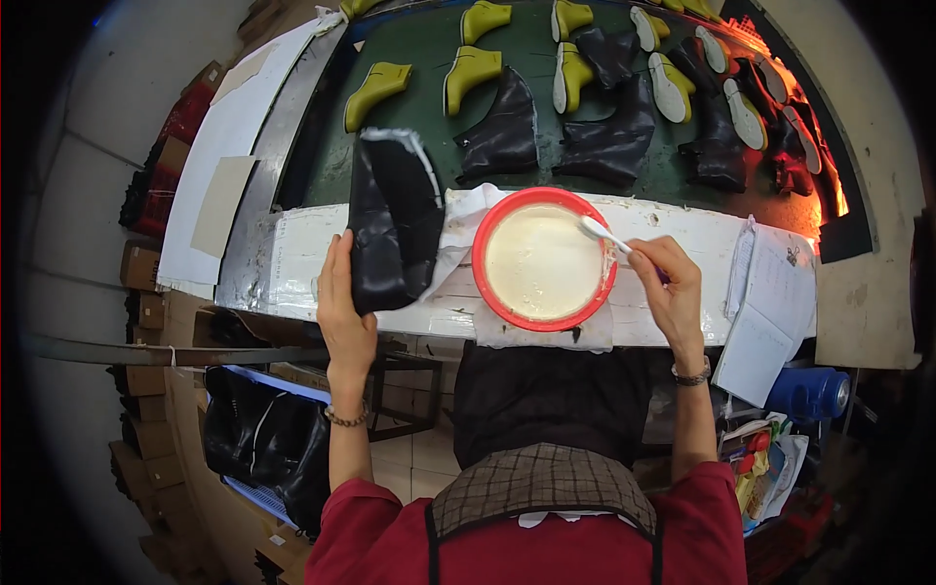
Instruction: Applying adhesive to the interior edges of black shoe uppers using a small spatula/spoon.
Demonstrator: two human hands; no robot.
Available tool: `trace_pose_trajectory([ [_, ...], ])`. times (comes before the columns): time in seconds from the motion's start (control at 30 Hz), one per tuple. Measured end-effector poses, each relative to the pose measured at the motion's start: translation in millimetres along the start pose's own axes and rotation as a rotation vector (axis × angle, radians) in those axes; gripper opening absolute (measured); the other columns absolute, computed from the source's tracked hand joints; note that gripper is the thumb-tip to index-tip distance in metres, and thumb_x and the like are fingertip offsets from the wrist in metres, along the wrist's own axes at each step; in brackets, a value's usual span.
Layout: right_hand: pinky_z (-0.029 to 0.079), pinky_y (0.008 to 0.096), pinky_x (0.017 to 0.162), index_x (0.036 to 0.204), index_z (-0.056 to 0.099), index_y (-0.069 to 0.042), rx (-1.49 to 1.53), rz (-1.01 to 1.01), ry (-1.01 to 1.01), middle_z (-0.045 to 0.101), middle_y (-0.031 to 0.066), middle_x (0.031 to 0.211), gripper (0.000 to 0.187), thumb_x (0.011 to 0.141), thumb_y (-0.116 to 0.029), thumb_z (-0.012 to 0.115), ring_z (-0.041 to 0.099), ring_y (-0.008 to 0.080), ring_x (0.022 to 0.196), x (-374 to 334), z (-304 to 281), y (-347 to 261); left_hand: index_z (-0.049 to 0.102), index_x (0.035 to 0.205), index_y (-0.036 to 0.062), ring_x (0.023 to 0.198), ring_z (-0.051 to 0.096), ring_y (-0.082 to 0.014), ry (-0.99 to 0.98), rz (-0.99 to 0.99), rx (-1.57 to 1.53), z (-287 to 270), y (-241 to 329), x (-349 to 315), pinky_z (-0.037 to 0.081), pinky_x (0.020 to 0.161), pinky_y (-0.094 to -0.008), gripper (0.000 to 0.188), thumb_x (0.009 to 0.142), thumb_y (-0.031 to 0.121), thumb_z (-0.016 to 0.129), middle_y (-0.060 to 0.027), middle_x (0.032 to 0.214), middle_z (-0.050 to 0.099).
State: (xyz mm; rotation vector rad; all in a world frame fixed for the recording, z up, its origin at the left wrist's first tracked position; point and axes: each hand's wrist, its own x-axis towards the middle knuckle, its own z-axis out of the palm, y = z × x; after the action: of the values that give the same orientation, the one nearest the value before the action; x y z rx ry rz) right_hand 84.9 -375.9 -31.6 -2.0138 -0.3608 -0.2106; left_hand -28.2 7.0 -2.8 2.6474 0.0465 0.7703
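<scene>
Beside the bowl (480, 263), left hand (343, 317) is loosely gripping a boot (375, 234); right hand (671, 283) pinching a brush (606, 235); overdipping's risking drips

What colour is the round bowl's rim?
The bowl's rim is red, best seen in the head view.

A narrow gap over white cloth (462, 216) parts the held black boot (378, 249) from the red bowl (479, 261); right of it, the right hand (673, 281) obstructs the desk (717, 229); an open strip precedes the papers (775, 288); beyond, scattered footwear (606, 138) leaves tight lanes.
</scene>
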Motion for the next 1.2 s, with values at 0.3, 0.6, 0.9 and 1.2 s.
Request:
trace_pose_trajectory([
  [0.3, 0.044, 0.0236, 0.055, 0.099, 0.08, -0.003, 0.164, -0.148, -0.099, 0.069, 0.0035, 0.079, 0.013, 0.088, -0.01, 0.081, 0.057, 0.0081, 0.064, 19.4, 18.0, -43.5, 0.048, 0.151, 0.0005, 0.135, 0.054, -0.044, 0.065, 0.128, -0.18, 4.7, 66.6, 0.1, 0.046, 0.11, -0.045, 0.08, 0.074, -0.014, 0.064, -0.0266, 0.153, 0.048],
  [0.6, 0.045, 0.0261, 0.055, 0.098, 0.081, -0.004, 0.006, -0.279, 0.149, 0.068, 0.0049, 0.081, 0.014, 0.085, -0.011, 0.082, 0.06, 0.0116, 0.066, 56.9, 1.5, -32.7, 0.056, 0.144, 0.0035, 0.136, 0.054, -0.0418, 0.09, 0.288, -0.266, 4.3, 66.2, -13.9, 0.045, 0.112, -0.0458, 0.065, 0.081, -0.008, 0.071, -0.0237, 0.15, 0.053],
  [0.9, 0.048, 0.0256, 0.059, 0.098, 0.081, -0.005, 0.218, -0.252, -0.123, 0.069, 0.0036, 0.084, 0.016, 0.083, -0.007, 0.084, 0.064, 0.0114, 0.072, 6.2, 9.6, -40.2, 0.058, 0.143, 0.0012, 0.135, 0.054, -0.0397, 0.14, 0.127, -0.202, 11.6, 75.5, -3.2, 0.045, 0.112, -0.045, 0.066, 0.078, -0.008, 0.072, -0.0226, 0.15, 0.054],
  [1.2, 0.051, 0.0259, 0.061, 0.096, 0.08, -0.004, 0.112, -0.334, -0.067, 0.069, 0.0061, 0.084, 0.017, 0.079, -0.005, 0.085, 0.066, 0.0145, 0.071, -1.5, 10.2, -49.8, 0.056, 0.146, 0.0025, 0.136, 0.054, -0.0401, 0.228, 0.15, -0.197, 34.9, 80.6, 5.7, 0.045, 0.111, -0.0448, 0.066, 0.082, -0.007, 0.07, -0.0232, 0.151, 0.052],
])
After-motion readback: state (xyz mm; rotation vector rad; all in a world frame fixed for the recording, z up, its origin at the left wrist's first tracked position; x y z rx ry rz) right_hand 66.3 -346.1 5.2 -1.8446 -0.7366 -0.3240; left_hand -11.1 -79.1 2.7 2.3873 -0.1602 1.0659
